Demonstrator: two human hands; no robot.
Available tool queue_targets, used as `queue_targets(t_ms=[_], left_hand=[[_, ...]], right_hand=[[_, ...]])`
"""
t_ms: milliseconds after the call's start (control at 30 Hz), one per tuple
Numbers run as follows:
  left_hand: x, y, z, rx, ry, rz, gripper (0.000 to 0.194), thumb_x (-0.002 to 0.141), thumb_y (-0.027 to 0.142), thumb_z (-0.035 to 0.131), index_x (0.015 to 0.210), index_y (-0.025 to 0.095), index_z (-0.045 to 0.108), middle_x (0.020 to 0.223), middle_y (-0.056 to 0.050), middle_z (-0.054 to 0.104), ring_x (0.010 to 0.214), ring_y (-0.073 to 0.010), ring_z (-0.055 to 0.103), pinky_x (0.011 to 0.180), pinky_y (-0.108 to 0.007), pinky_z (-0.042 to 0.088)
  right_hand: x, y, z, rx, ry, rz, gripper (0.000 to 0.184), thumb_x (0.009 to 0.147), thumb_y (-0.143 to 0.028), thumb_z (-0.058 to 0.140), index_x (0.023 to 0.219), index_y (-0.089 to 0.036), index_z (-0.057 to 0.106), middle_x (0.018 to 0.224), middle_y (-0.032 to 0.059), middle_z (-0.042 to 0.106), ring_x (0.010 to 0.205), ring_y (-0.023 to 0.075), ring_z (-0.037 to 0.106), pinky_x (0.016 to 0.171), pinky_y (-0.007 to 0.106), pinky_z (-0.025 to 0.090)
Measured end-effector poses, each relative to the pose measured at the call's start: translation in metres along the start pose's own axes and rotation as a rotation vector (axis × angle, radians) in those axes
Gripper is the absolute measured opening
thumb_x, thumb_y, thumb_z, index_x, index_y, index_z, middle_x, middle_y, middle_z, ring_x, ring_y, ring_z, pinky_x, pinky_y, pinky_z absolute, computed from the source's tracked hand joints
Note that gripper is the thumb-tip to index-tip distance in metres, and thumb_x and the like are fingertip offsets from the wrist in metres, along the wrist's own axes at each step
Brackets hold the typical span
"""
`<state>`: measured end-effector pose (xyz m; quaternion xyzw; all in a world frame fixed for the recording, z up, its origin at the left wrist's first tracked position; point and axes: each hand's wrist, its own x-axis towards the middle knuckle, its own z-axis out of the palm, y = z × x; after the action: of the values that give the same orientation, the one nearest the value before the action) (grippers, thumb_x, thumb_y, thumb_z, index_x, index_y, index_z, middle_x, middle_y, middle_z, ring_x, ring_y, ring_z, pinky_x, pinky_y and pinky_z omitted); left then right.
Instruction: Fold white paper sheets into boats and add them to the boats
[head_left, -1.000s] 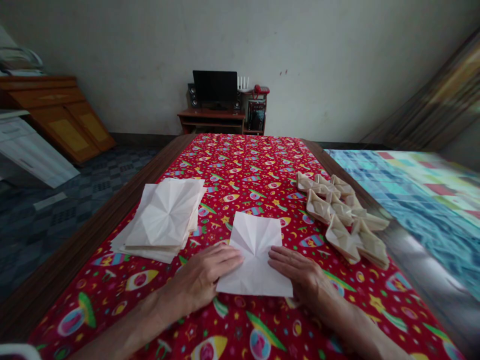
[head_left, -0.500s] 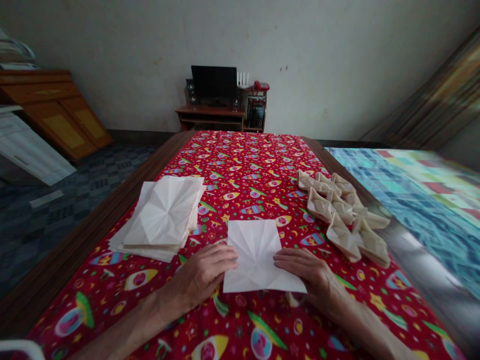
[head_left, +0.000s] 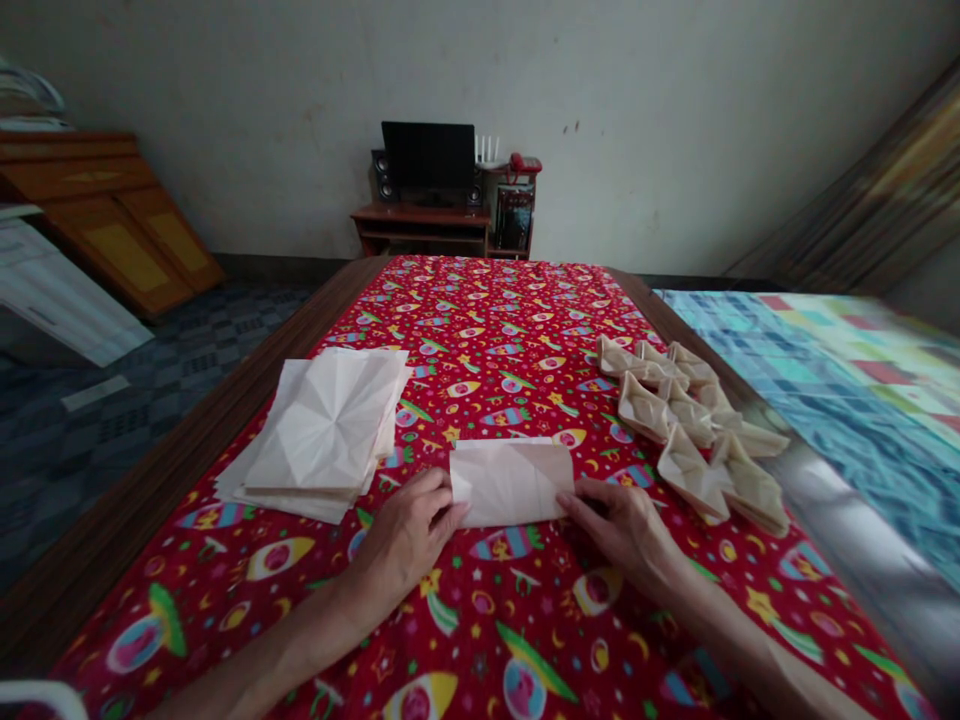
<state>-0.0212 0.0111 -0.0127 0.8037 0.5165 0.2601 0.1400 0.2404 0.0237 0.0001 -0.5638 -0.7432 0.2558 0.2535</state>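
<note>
A creased white sheet of paper [head_left: 514,483] lies folded over into a wide strip in front of me, with a thin edge of its back layer showing along the top. My left hand [head_left: 420,522] pinches its left end between thumb and fingers. At the right end, my right hand [head_left: 619,515] grips the lower corner in the same way. To the left sits a stack of creased paper sheets [head_left: 330,420]. Several folded paper pieces [head_left: 686,405] with pointed corners stand grouped on the right.
A red patterned cloth [head_left: 487,340] covers the long wooden table [head_left: 247,385]. Beyond its far end are a desk with a monitor [head_left: 428,157] and a red telephone [head_left: 523,163]. A bed [head_left: 847,400] stands along the right, a wooden cabinet [head_left: 135,220] at the left.
The near half of the paper has been folded up and away from me, turning the flat square into a strip. Both hands have gone from lying flat on it to pinching its ends.
</note>
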Motion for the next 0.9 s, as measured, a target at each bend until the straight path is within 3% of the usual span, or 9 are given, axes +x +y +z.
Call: queue_targets(t_ms=[133,300,900], left_hand=[[0.009,0.008,-0.004,0.226,-0.077,-0.054,0.034,0.094,0.03,0.042,0.069,0.017,0.061,0.074,-0.002,0.057,0.069,-0.0131,0.057,0.061,-0.023,0.04],[0.021,0.016,-0.011,0.385,-0.168,-0.097,0.038,0.094,0.033,0.042,0.067,0.017,0.065,0.073,-0.003,0.061,0.067,-0.0144,0.058,0.059,-0.026,0.036],[0.029,0.016,-0.012,0.499,-0.203,-0.088,0.04,0.093,0.035,0.041,0.07,0.018,0.069,0.074,-0.004,0.063,0.065,-0.0152,0.06,0.053,-0.026,0.031]], right_hand=[[0.0,-0.001,0.004,-0.136,0.053,-0.05,0.029,0.088,-0.035,0.047,0.067,-0.018,0.054,0.056,-0.0024,0.055,0.048,0.0094,0.045,0.049,0.022,0.028],[0.003,-0.007,0.004,-0.282,0.061,-0.08,0.031,0.09,-0.033,0.044,0.064,-0.018,0.052,0.053,-0.001,0.054,0.044,0.0093,0.045,0.049,0.024,0.024],[0.017,-0.006,0.005,-0.442,0.046,-0.081,0.036,0.092,-0.034,0.04,0.065,-0.018,0.056,0.053,0.0016,0.058,0.047,0.0126,0.053,0.051,0.028,0.02]])
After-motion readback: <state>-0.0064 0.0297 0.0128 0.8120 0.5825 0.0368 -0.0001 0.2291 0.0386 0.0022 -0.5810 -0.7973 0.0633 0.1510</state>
